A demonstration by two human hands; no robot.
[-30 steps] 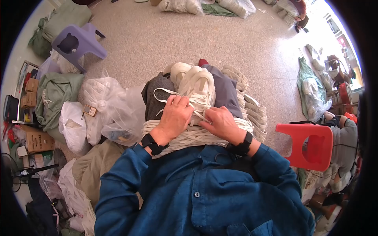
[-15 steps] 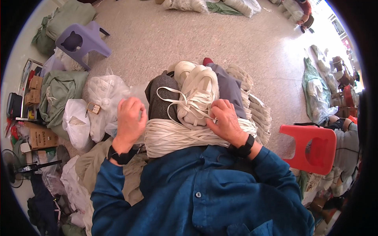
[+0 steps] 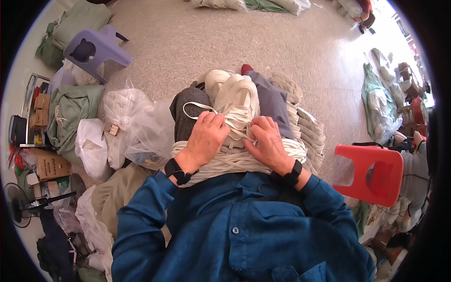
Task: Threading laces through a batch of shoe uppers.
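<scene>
A pair of cream sneakers rests on my lap, and the nearer sneaker (image 3: 241, 96) has its toe pointing away from me. White shoelaces (image 3: 236, 115) cross its front, and a loose loop of lace sticks out to the left. My left hand (image 3: 206, 137) is closed at the left side of the lacing, fingertips bent onto a lace. On the right side, my right hand (image 3: 268, 144) pinches a lace near the opening; its fingertips are partly hidden. Beneath the sneakers, a thick bundle of white laces (image 3: 211, 173) lies across my lap.
More bundled laces (image 3: 310, 133) hang beside my right leg. To the left are clear plastic bags (image 3: 126, 110), a white bag (image 3: 90, 141) and a purple stool (image 3: 101, 49). A red stool (image 3: 347, 176) stands at right, near a seated person. Stuffed sacks (image 3: 221, 3) lie far ahead.
My left hand has moved right and in from beside the sneaker, and its fingers now close at the laces. My right hand stays at the laces, almost unmoved.
</scene>
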